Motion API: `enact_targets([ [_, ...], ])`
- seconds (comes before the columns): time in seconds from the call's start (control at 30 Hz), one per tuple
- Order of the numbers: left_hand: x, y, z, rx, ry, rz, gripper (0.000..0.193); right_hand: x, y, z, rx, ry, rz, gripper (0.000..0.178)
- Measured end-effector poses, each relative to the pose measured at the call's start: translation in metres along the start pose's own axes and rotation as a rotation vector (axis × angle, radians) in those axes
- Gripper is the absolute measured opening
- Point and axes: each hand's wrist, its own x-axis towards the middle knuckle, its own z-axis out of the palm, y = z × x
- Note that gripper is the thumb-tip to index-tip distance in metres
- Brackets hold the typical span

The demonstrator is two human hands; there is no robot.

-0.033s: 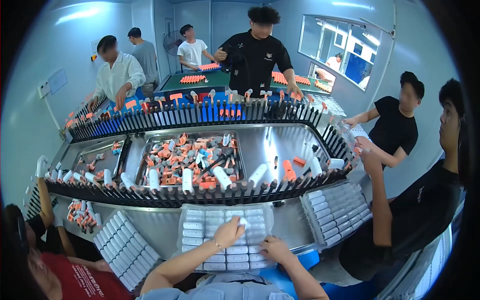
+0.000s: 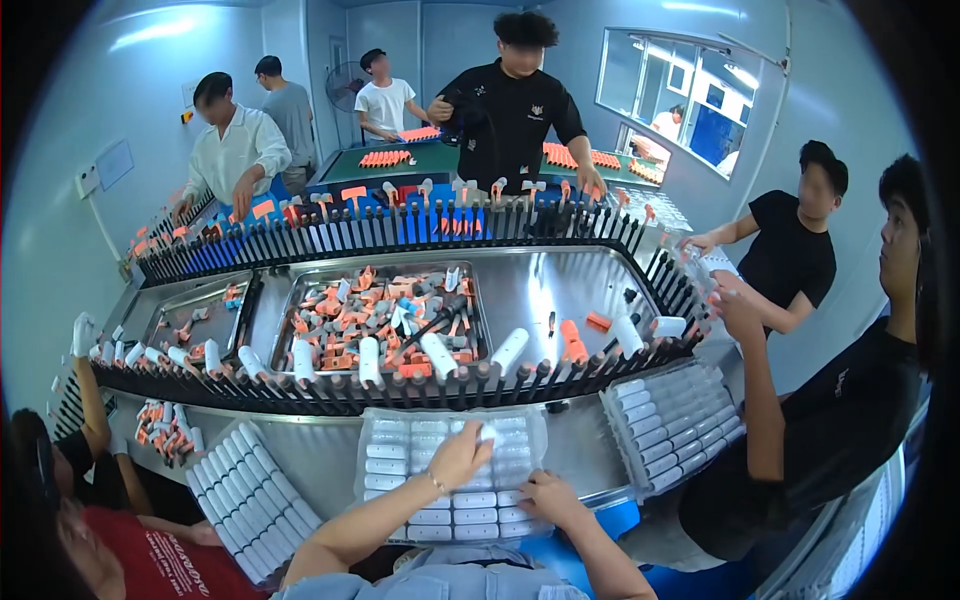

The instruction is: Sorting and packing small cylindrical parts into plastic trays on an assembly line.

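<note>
A clear plastic tray [image 2: 533, 424] with rows of white rounded casings [image 2: 475, 516] lies before me on the metal bench. Above its middle, my left hand [image 2: 458, 462] pinches a small white casing [image 2: 487, 434], partly hidden by the fingers. My right hand [image 2: 548, 497] rests at the tray's right side, its fingers curled down over the casings there. What those fingers grip, if anything, is hidden. Just beyond the tray, white casings [image 2: 437, 354] sit tilted on a row of black posts [image 2: 480, 384].
A metal pan [image 2: 484, 340] of orange and grey parts sits inside the ring of posts. Other filled trays flank mine, one at left [image 2: 250, 500] and another at right [image 2: 672, 425]. Co-workers stand around the line; one in black [image 2: 830, 430] is close on my right.
The casings on the near posts have shifted slightly left. My left hand has risen a little with its white casing; my right hand stays nearly in place.
</note>
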Motion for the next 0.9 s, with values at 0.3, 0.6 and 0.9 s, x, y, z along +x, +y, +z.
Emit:
enact_targets([
  [0.3,0.134,0.076,-0.016,0.06,0.384,-0.094,0.043,0.009,-0.006,0.005,-0.091,-0.072,0.121,0.029],
  [0.6,0.174,0.055,-0.017,0.465,0.161,-0.327,0.047,0.007,-0.002,0.002,-0.047,-0.012,0.012,0.029],
  [0.9,0.118,0.006,-0.052,0.614,0.503,-0.167,0.034,0.021,0.061,-0.13,0.146,0.585,0.259,0.03],
])
